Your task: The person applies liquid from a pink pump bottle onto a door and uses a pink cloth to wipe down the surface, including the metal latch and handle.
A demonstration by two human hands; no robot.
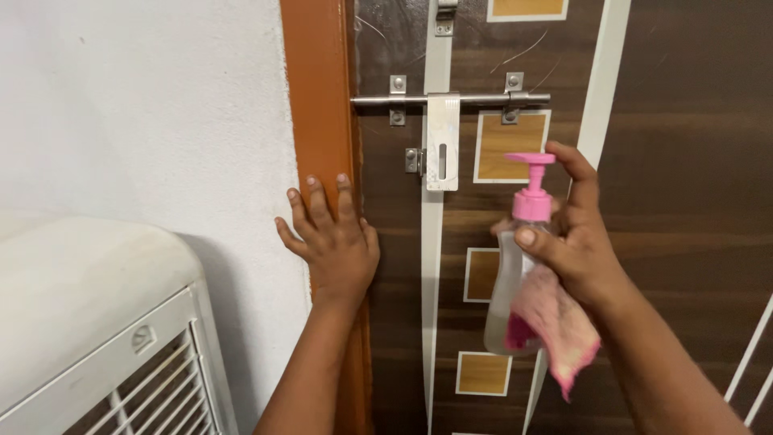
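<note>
Head view: your right hand [576, 242] is clenched round the light, slippery-looking pump bottle [515, 274] and soft pink cloth [555, 322], best gripped mid-body, while your left hand [334, 238] lies spread flat on the door frame [318, 97]

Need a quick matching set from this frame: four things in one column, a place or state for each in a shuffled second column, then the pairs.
Things:
1. left hand
2. pump bottle
3. pink cloth
4. sliding bolt

Places or states:
A. horizontal on the dark door, above both hands
B. flat against the orange door frame
C. held upright in the right hand, pink pump on top
D. hanging from the right hand, beside the bottle

Pairs: 1-B, 2-C, 3-D, 4-A
</note>
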